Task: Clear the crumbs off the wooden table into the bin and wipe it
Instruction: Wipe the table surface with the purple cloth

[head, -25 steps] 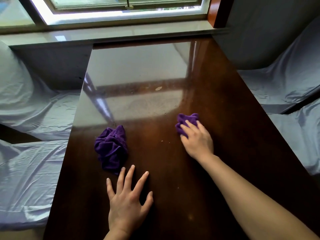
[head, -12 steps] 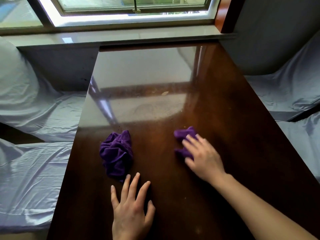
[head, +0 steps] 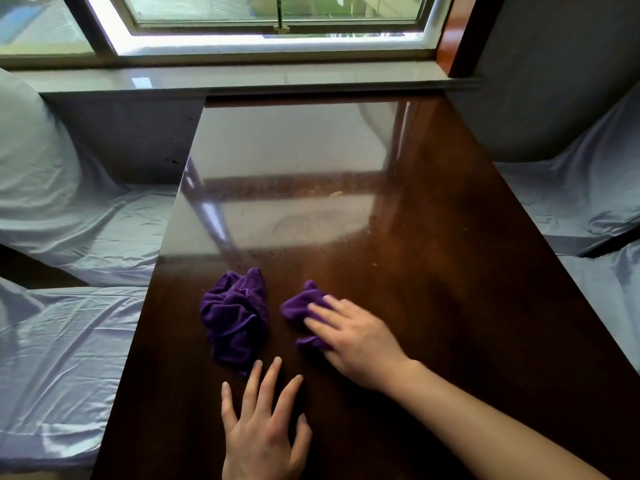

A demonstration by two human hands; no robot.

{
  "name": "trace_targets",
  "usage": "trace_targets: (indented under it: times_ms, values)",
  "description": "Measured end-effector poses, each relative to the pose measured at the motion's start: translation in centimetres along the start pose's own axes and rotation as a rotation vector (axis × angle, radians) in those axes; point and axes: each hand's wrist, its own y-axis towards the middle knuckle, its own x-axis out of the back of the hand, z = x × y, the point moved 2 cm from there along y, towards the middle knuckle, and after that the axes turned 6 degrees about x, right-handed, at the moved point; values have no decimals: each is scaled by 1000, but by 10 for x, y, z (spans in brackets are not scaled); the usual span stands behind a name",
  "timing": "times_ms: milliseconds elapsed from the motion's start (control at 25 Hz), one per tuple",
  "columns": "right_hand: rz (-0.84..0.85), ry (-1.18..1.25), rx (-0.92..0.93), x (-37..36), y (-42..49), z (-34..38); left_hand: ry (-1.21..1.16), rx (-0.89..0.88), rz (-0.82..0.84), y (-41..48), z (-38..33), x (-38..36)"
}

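A dark glossy wooden table (head: 433,271) runs away from me to the window sill. My right hand (head: 353,337) presses flat on a small purple cloth (head: 299,304) near the table's middle, fingers pointing left. A second, crumpled purple cloth (head: 235,317) lies loose just left of it. Below that cloth, my left hand (head: 263,431) rests flat on the wood with fingers spread and nothing in it. A pale crumb (head: 336,194) and fine specks lie on the far, reflective part of the table. No bin is in view.
Seats covered in shiny pale-blue fabric flank the table, one on the left (head: 69,323) and one on the right (head: 588,202). A window (head: 277,15) and its sill (head: 242,79) close off the far end.
My right hand has slid the small cloth towards me and to the left, close to the crumpled cloth. My left hand has stayed flat in place.
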Motion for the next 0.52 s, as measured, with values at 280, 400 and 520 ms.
trace_targets:
  times_ms: [280,400,520]
  values:
    - [-164,-85,-780,16,26,-128,1,-16,-38,1,3,-9]
    - [-134,-78,-632,10,85,-102,9,-18,-66,1,2,-8]
    - [-79,-8,-295,-6,117,-28,1,-8,-74,1,2,-8]
